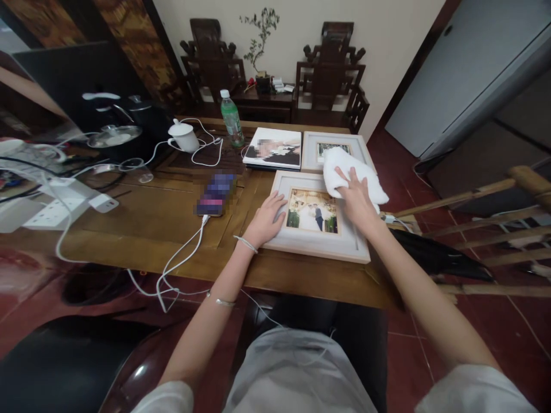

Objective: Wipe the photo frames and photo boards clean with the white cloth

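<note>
Right of centre, on the wooden surface (129, 229): one white picture frame (312, 240), upper right corner hidden by a white cloth (336, 159). Right hand (356, 196): fingers spread over the cloth, grip unclear. Left hand (269, 219): flat, fingers apart, on the left border. Surface's front edge near; bare wood between picture frame and phone (215, 194), screen blurred. Long axis left-right; photo (313, 212) upright to the viewer.

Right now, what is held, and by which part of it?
The right grip holds the white cloth near its middle; the left grip touches the frame.
</note>
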A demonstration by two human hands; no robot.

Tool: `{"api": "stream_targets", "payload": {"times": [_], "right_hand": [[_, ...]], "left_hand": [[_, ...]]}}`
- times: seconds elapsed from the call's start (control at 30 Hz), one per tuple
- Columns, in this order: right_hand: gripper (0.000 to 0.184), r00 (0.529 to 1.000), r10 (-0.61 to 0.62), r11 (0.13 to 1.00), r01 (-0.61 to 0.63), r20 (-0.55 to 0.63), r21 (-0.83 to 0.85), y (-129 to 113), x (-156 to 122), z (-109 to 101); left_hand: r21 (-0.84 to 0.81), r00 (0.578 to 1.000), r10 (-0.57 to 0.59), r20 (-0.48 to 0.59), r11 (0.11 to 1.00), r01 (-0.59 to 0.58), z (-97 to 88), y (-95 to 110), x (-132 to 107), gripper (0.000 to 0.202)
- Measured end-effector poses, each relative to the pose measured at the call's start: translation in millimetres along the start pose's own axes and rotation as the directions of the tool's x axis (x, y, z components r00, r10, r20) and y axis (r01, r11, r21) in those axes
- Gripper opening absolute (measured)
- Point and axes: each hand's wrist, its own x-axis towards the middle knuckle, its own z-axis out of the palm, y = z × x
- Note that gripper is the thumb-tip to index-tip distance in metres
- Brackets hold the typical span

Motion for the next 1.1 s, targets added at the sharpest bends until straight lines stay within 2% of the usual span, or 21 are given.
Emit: {"api": "stream_targets", "payload": {"times": [0.1,0.2,0.33,0.4,0.53,0.67,0.77,0.9,1.0,1.1], "right_hand": [[0.06,0.998,-0.02,0.999,0.022,0.06,-0.037,1.4,4.3,3.8],[0.052,0.988,-0.042,0.998,0.048,0.148,-0.041,-14.9,-10.9,1.8],[0.05,0.961,-0.095,0.995,0.1,0.259,-0.006,-53.6,-51.0,-18.7],[0.051,0.936,-0.164,0.986,0.151,0.311,0.065,-71.8,-70.5,-33.1],[0.053,0.894,-0.281,0.954,0.219,0.349,0.206,-87.5,-86.0,-47.8],[0.056,0.933,-0.233,0.962,0.18,0.275,0.205,-71.0,-64.3,-28.0],[0.054,0.974,-0.138,0.986,0.118,0.18,0.118,-47.2,-34.2,-5.2],[0.054,0.995,-0.073,0.997,0.071,0.062,0.031,-17.8,6.8,12.8],[0.052,0.997,-0.051,0.999,0.052,0.05,-0.011,-9.6,23.2,18.1],[0.052,0.992,-0.057,0.998,0.061,0.115,-0.032,-18.8,16.7,17.0]], "left_hand": [[-0.003,1.0,0.007,-0.005,1.0,-0.007,-0.3,0.3,0.1,0.035],[-0.01,1.0,-0.001,-0.002,1.0,0.001,-0.5,0.9,0.1,0.035],[-0.014,1.0,-0.013,-0.003,1.0,0.013,0.0,1.0,0.1,0.035],[-0.01,1.0,-0.014,-0.004,1.0,0.014,0.3,1.0,0.2,0.036],[-0.006,1.0,-0.006,-0.006,1.0,0.006,0.5,0.9,0.1,0.036],[-0.001,1.0,-0.001,-0.01,1.0,0.001,0.5,-0.4,0.1,0.035],[-0.005,1.0,0.011,-0.012,1.0,-0.011,0.4,-2.2,0.3,0.035],[0.001,0.999,0.037,-0.02,0.999,-0.037,-0.1,-3.5,0.8,0.035],[0.0,0.999,0.028,-0.019,1.0,-0.028,-0.4,-3.5,1.0,0.034],[-0.001,1.0,0.028,-0.014,1.0,-0.028,-0.5,-3.4,1.3,0.034]]}}
